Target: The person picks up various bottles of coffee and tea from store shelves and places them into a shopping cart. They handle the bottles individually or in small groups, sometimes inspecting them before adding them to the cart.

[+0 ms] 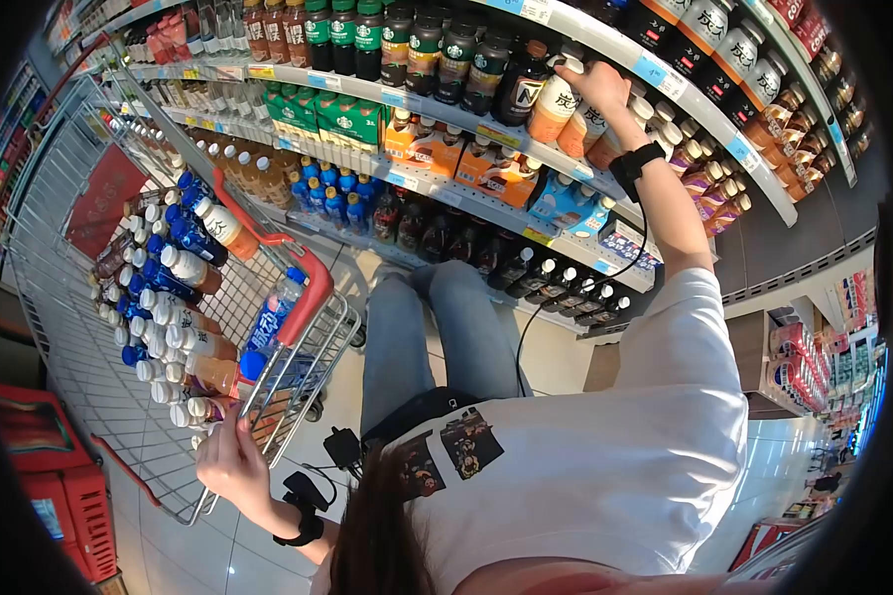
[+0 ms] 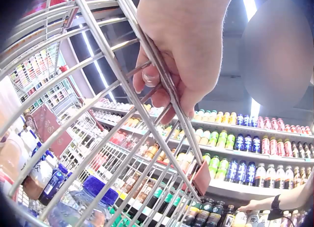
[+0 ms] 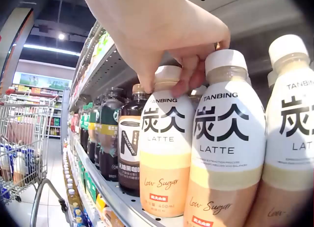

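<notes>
My right hand (image 1: pixel 603 91) reaches to the shelf and holds a white-capped latte bottle (image 3: pixel 166 138) by its neck. In the right wrist view the thumb is on the near side of the neck and the fingers curl behind it. That bottle stands in the shelf's front row, between a dark coffee bottle (image 3: pixel 130 143) and another latte bottle (image 3: pixel 218 134). Down at the left, my left hand (image 1: pixel 233 461) grips the wire rim (image 2: pixel 189 134) of a shopping cart, fingers curled around it. Many bottles with white and blue caps (image 1: pixel 184 263) fill part of the cart.
The cart's red handle (image 1: pixel 313 283) is close to my left leg. Drink shelves (image 1: pixel 456 183) curve across the front, with orange multipacks (image 1: pixel 422 144) below the latte row. Red baskets (image 1: pixel 64 506) stand behind the cart. A cable (image 1: pixel 536 322) hangs from my right wrist.
</notes>
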A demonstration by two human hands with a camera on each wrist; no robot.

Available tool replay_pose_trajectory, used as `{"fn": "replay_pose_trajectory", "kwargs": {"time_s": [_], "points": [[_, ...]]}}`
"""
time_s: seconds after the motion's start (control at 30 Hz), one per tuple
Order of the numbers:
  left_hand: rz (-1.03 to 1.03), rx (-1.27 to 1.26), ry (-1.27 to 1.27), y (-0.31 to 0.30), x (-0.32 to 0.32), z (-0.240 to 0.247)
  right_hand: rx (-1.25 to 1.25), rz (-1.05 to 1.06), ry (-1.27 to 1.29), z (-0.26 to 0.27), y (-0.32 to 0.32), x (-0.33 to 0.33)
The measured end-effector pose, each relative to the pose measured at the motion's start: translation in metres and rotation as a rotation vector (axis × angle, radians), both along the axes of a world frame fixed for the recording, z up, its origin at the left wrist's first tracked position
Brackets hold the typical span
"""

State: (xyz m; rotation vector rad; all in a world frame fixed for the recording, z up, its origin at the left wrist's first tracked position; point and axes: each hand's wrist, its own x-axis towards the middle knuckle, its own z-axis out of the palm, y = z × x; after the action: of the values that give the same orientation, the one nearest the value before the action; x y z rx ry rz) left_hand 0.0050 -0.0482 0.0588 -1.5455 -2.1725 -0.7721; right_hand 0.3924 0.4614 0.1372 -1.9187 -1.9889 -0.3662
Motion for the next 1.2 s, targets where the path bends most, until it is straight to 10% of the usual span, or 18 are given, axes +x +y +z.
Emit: {"fn": "replay_pose_trajectory", "kwargs": {"time_s": [0.7, 0.83, 1.1, 1.2], "points": [[0.050, -0.041, 0.024, -0.003, 0.001, 0.006, 0.116, 0.050, -0.243, -0.012, 0.071, 0.012], [0.031, 0.008, 0.044, -0.002, 0.000, 0.007, -0.266, 0.081, -0.160, -0.028, 0.148, 0.052], [-0.010, 0.048, 0.025, -0.004, -0.003, 0.007, 0.066, -0.165, -0.626, -0.008, 0.027, -0.046], [-0.013, -0.021, 0.012, -0.007, -0.004, 0.010, 0.164, 0.445, -0.543, 0.003, -0.034, -0.118]]}}
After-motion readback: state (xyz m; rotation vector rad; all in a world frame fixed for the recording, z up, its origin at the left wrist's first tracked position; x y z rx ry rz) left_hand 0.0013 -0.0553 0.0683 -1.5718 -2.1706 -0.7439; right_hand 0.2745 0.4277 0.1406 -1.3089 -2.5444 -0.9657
